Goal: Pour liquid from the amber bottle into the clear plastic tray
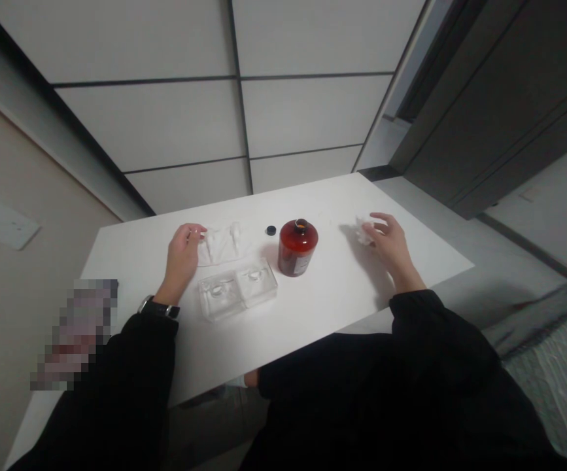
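My right hand (390, 245) pinches a crumpled white tissue (362, 231) above the right part of the table. On the left, my left hand (183, 254) rests with loosely curved fingers beside a flat white tissue (222, 254). Two slender white pieces lie on that tissue, shaped like earbuds; their kind is too blurred to confirm. A clear plastic box (238, 292) with two compartments sits just in front of it. Between my hands stands an upright red-brown bottle (297, 252), its neck uncapped. A small black cap (271, 230) lies to the bottle's left.
A white table (307, 307) carries these things, its front edge close to my body. A pixelated flat object (80, 333) lies at the table's left side. White paneled doors (175, 124) rise behind it, and a wall socket (6, 224) is at left.
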The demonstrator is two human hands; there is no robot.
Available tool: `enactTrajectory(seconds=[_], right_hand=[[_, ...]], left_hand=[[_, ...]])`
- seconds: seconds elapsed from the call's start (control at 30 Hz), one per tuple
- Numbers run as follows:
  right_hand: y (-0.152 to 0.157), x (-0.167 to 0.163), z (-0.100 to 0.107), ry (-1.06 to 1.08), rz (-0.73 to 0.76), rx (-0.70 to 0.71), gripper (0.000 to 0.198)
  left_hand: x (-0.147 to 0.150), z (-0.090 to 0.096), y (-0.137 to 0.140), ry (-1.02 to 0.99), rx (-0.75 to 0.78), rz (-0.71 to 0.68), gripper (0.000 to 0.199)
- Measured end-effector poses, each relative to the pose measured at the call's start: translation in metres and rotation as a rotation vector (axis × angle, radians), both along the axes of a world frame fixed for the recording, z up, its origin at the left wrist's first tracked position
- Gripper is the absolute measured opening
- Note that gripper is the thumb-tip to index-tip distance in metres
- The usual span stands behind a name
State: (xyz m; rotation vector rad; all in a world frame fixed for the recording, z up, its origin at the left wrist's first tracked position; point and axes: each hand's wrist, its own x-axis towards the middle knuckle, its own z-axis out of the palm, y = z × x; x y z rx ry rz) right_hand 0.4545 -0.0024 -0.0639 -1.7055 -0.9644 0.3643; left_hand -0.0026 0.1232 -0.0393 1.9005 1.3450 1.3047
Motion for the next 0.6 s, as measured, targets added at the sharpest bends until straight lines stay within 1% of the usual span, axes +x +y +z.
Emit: enactTrajectory(seconds=[0.1,0.17,0.23,0.3,0.47,0.6], right_hand=[[0.002,-0.009,0.009,0.384,0.104,0.126,0.052],[0.001,-0.016,0.015,0.505,0.189,0.138,0.055],[0.001,-0.021,0.019,0.532,0.247,0.104,0.054],[0.001,-0.023,0.020,0.536,0.265,0.085,0.051],[0.003,-0.023,0.017,0.537,0.226,0.156,0.039],[0.002,-0.022,0.017,0.607,0.268,0.204,0.027]], left_hand=[[0.000,0.000,0.000,-0.007,-0.006,-0.002,0.031],[0.001,0.000,-0.001,-0.004,-0.009,-0.005,0.031],[0.000,0.000,0.000,-0.001,-0.007,-0.003,0.031],[0.000,0.000,0.000,0.000,-0.003,-0.003,0.030],[-0.001,0.000,0.000,0.008,-0.005,-0.008,0.029],[-0.001,-0.001,0.001,0.017,-0.004,-0.011,0.030]])
